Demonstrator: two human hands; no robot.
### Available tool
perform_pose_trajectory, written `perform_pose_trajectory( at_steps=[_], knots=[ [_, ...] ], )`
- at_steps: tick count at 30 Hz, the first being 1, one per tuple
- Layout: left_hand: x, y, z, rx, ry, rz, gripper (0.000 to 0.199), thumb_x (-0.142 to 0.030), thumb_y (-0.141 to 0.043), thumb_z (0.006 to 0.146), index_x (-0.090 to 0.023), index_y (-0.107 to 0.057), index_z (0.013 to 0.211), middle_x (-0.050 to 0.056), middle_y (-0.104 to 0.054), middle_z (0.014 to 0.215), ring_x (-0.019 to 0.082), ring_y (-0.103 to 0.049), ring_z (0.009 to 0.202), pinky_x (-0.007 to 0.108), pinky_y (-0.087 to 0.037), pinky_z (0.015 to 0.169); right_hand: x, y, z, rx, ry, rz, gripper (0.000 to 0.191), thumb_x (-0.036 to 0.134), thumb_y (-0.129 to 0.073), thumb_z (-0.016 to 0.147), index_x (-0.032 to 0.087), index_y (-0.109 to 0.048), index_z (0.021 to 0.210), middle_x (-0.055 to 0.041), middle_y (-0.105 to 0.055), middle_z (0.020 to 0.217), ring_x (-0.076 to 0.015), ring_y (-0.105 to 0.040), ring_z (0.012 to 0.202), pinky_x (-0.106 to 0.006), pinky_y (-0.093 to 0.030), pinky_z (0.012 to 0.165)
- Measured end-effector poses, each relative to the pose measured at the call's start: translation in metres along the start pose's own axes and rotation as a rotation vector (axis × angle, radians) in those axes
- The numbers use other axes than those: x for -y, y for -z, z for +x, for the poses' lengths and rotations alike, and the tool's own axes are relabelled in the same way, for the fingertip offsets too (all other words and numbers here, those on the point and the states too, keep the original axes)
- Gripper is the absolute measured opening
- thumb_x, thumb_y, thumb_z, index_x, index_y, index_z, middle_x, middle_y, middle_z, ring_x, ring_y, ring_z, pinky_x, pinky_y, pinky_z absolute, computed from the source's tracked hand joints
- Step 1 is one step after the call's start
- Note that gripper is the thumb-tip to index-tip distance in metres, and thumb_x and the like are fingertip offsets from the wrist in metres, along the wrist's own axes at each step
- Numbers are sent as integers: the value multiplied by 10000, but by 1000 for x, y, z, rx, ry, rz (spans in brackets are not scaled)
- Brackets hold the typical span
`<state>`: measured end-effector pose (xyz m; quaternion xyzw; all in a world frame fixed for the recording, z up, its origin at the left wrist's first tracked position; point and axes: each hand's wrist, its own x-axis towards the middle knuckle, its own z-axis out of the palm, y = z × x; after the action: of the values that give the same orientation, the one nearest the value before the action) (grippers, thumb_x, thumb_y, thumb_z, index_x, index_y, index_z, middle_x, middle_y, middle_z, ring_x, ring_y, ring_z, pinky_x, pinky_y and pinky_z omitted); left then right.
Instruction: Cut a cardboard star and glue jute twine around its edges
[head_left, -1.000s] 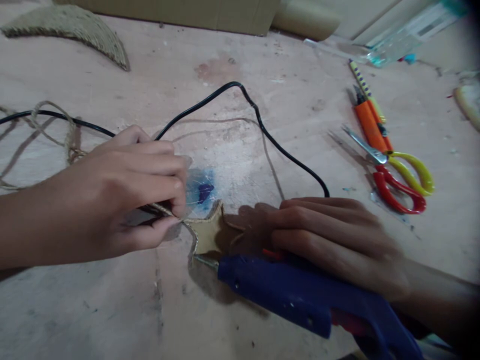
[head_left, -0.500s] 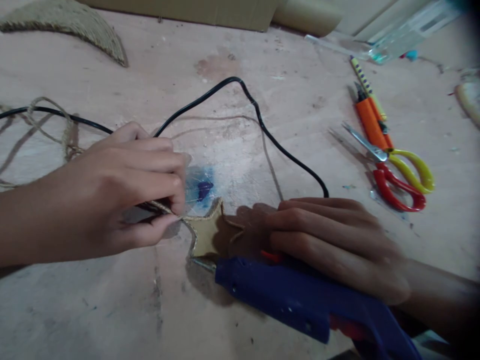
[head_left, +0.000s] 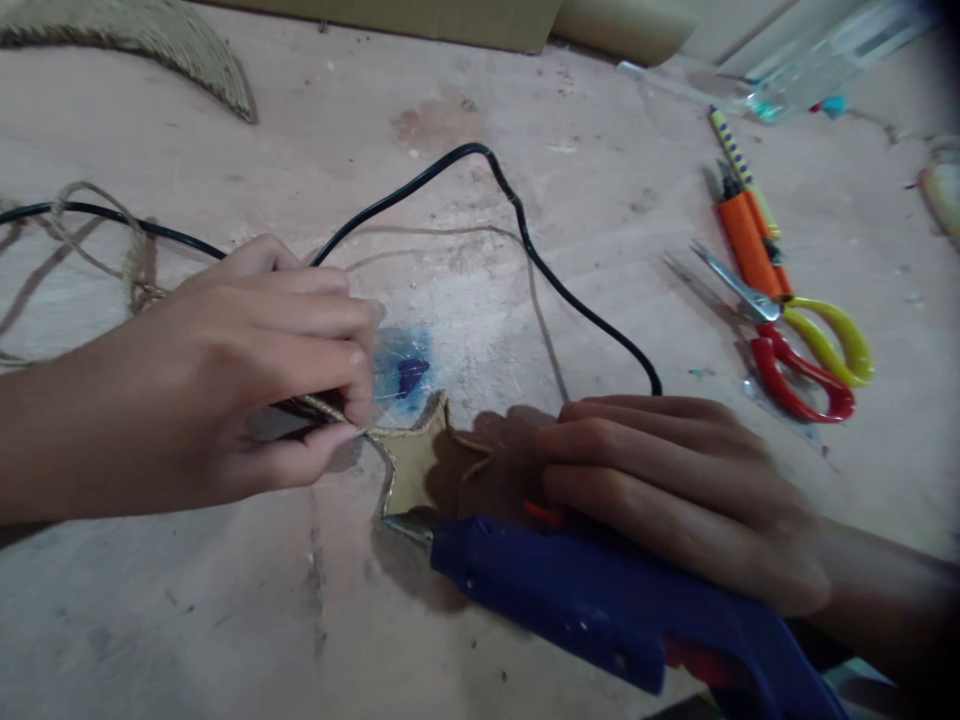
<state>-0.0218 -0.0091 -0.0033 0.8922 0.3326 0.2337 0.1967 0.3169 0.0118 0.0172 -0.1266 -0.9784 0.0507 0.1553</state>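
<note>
A small cardboard star [head_left: 412, 475], its edge lined with twine [head_left: 405, 432], lies between my hands. My left hand [head_left: 277, 365] is closed, thumb and forefinger pinching the star's left point along with the twine there. Closed over a blue hot glue gun [head_left: 555, 605], my right hand [head_left: 667, 480] has its fingers on the gun's far side; the thumb is hidden. The metal nozzle [head_left: 409, 530] touches, or nearly touches, the star's lower-left point. The star's right side is in shadow and partly behind the gun.
A black cable [head_left: 420, 182] loops across the table beyond my hands. Loose twine [head_left: 94, 190] lies at left, below a twine-covered crescent [head_left: 187, 65]. Scissors [head_left: 772, 310], an orange cutter [head_left: 746, 240] and a dotted pencil [head_left: 731, 150] are at right. A cardboard box [head_left: 420, 20] stands behind.
The camera view has shifted very slightly. Both hands, the star and the glue gun keep nearly the same places relative to one another.
</note>
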Motion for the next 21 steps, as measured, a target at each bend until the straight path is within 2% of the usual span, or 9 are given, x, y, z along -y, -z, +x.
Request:
perform_pose_trajectory(
  at_steps=[4, 9, 13, 15, 17, 21],
  knots=[
    [-1, 1, 2, 12, -5, 3, 259, -299, -532, 1131, -300, -645, 898, -47, -690, 904, 210, -598, 864, 421, -314, 856, 8, -8, -4, -87, -70, 2, 113, 210, -572, 1168, 243, -615, 1068, -35, -794, 921, -193, -771, 801, -331, -618, 761],
    [-1, 3, 0, 38, 0, 1, 198, -214, -559, 1092, -277, -647, 926, -34, -687, 930, 205, -571, 891, 415, -308, 873, 19, -12, -5, -40, -192, 8, 309, 283, -521, 1186, 283, -688, 927, -18, -802, 932, -201, -777, 834, -355, -649, 800],
    [-1, 3, -2, 30, 4, -11, 193, -255, -564, 1094, -283, -648, 923, -32, -694, 923, 209, -572, 887, 426, -303, 873, 22, -14, -8, -106, -235, 51, 389, 341, -492, 1193, 294, -700, 867, -29, -793, 910, -210, -775, 821, -372, -664, 784],
    [-2, 3, -2, 31, 9, -7, 192, -246, -563, 1093, -282, -643, 922, -35, -690, 919, 205, -573, 882, 424, -302, 872, 18, -11, -9, -89, -249, 92, 420, 375, -465, 1202, 295, -698, 862, -35, -795, 902, -211, -779, 823, -374, -665, 785],
    [-2, 3, -2, 33, 12, -7, 189, -225, -560, 1088, -276, -645, 927, -39, -686, 925, 201, -573, 884, 417, -303, 876, 11, -7, -10, -26, -217, 116, 390, 388, -483, 1198, 297, -701, 888, -42, -807, 923, -215, -787, 847, -376, -664, 790],
    [-2, 2, -1, 29, 9, -27, 176, -228, -569, 1088, -268, -653, 938, -43, -687, 930, 194, -571, 887, 406, -300, 875, -2, 5, -7, 41, 11, 106, 306, 340, -511, 1183, 282, -692, 943, -60, -810, 948, -220, -776, 841, -365, -647, 733]
  ],
)
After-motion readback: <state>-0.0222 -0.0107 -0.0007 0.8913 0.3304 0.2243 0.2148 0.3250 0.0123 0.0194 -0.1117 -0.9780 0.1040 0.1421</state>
